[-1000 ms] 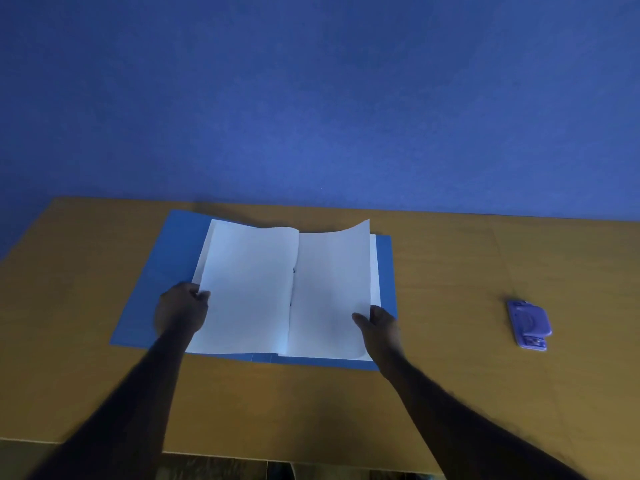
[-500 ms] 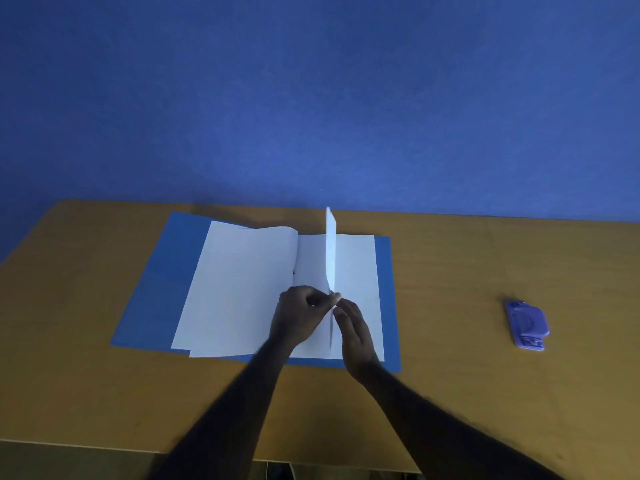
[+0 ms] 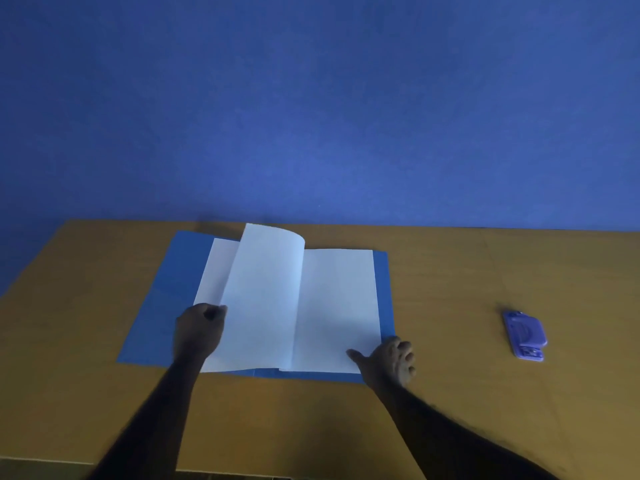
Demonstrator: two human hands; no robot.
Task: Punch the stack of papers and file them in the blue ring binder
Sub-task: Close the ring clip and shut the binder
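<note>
Now left hand (image 3: pixel 199 329) fingers pinch lifted sheet (image 3: pixel 266 292); right hand (image 3: pixel 389 360) fingers loosely curled, thumb on papers (image 3: pixel 337 306)

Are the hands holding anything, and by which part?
The left hand grips a raised sheet by its lower left edge. The right hand rests at the lower right corner of the binder.

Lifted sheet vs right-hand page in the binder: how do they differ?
The lifted sheet is raised and bowed, its top edge curling over; the right-hand page lies flat. The left hand grips the lifted sheet at its left edge; the right hand only rests its thumb on the right-hand page's near corner. Both are blank white and sit in the open blue binder.
</note>
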